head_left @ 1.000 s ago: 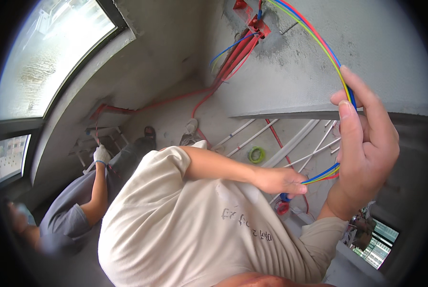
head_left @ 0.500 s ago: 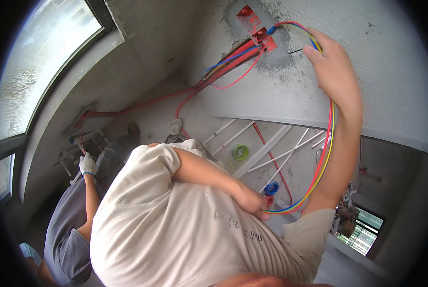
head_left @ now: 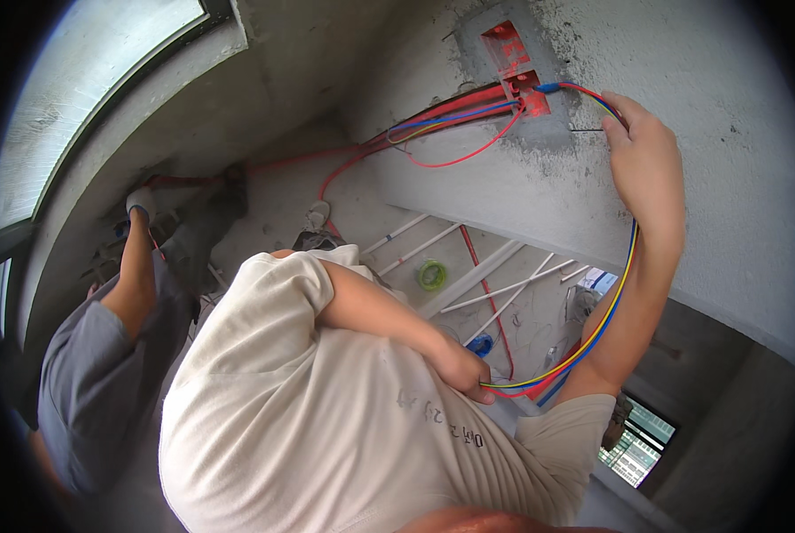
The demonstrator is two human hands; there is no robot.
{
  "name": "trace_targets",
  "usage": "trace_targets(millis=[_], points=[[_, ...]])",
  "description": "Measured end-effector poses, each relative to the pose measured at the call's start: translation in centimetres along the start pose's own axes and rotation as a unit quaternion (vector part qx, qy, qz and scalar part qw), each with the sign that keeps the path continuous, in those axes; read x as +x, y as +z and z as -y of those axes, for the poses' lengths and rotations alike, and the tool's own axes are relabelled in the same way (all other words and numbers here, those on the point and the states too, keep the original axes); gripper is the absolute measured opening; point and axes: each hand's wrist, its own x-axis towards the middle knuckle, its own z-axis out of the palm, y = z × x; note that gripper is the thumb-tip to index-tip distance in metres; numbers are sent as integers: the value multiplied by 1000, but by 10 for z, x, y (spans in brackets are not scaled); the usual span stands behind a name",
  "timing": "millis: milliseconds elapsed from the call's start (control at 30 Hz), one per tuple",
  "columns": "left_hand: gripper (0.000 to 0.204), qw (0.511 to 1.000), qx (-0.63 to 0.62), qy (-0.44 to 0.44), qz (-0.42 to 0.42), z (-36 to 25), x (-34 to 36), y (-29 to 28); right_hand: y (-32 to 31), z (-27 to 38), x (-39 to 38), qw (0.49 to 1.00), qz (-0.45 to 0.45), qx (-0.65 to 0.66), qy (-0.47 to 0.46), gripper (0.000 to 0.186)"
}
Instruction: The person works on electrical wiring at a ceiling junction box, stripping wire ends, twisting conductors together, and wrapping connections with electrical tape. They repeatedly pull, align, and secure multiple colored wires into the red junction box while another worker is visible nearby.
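A bundle of red, yellow and blue electrical wires (head_left: 584, 351) runs in a loop between my hands. My right hand (head_left: 644, 160), raised at the upper right, closes around the bundle a short way from the red junction box (head_left: 528, 93) set in the wall. A blue wrapped section (head_left: 550, 87) of the bundle lies at the box opening. My left hand (head_left: 470, 371), lower and in front of my beige shirt (head_left: 326, 417), grips the bundle's other part. From the box, a loose red wire (head_left: 455, 163) and a blue wire (head_left: 451, 118) hang to the left.
Red conduits (head_left: 464, 105) run from the box leftward along a wall groove. White pipes (head_left: 504, 284), a green wire coil (head_left: 431, 274) and a blue coil (head_left: 479, 345) lie on the floor. At left, a co-worker in grey (head_left: 104, 382) reaches a gloved hand (head_left: 140, 202) to the wall below the window.
Both my hands still hold the wires; the loop along my right forearm has shifted. The co-worker's gloved hand has gone up to the wall. The view has shifted slightly.
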Motion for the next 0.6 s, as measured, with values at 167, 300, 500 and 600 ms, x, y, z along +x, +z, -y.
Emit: trace_targets(millis=[167,300,500,600], points=[[65,999,38,8,-30,12,3,-3,3,25,14,996,40,-56,49,20],[69,999,43,3,-13,10,-3,-5,33,14,14,992,37,-117,0,15],[69,999,32,-21,-18,2,-14,-10,85,21,14,988,-22,-153,-8,16],[68,999,38,-26,-20,4,-15,-12,101,23,12,980,-44,-185,-64,17]])
